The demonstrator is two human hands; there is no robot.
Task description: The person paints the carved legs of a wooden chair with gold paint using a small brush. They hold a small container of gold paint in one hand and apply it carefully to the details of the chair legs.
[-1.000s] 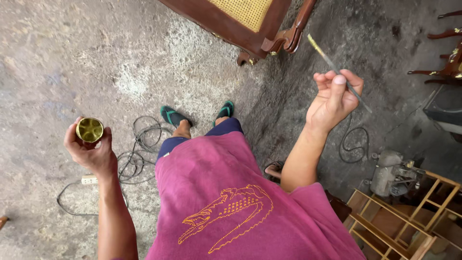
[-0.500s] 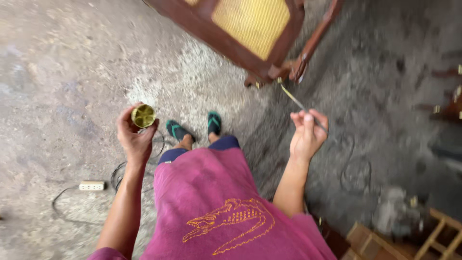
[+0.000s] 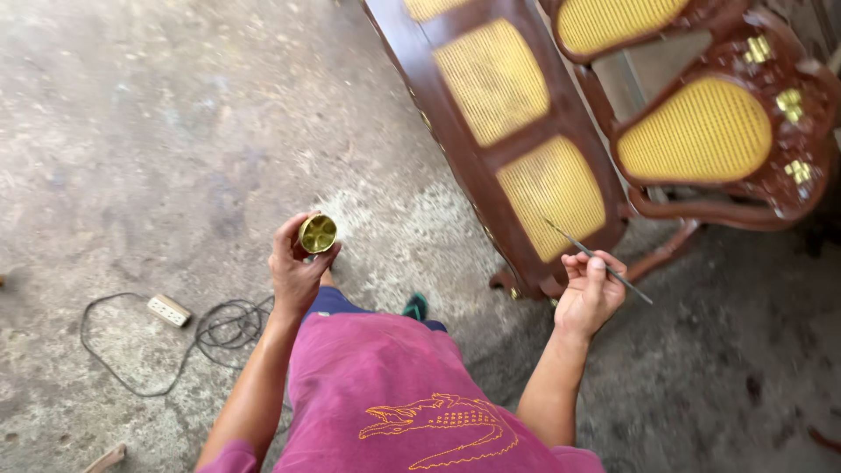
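Concrete floor (image 3: 158,131) is filling most of what I'm seeing, grey and stained. Dark wooden furniture with yellow cane panels (image 3: 517,131) is standing at the upper right, a matching cane-backed chair (image 3: 701,131) beside it. Below, a pink shirt (image 3: 394,403) with an orange embroidered figure is showing. A black cable (image 3: 219,328) is lying coiled near a small white plug block (image 3: 168,309) on the left. My left hand (image 3: 296,271) is gripping a small round tin of gold paint (image 3: 317,234), raised and open-topped. My right hand (image 3: 591,293) is pinching a thin paintbrush (image 3: 569,243), its tip pointing toward the lowest cane panel.
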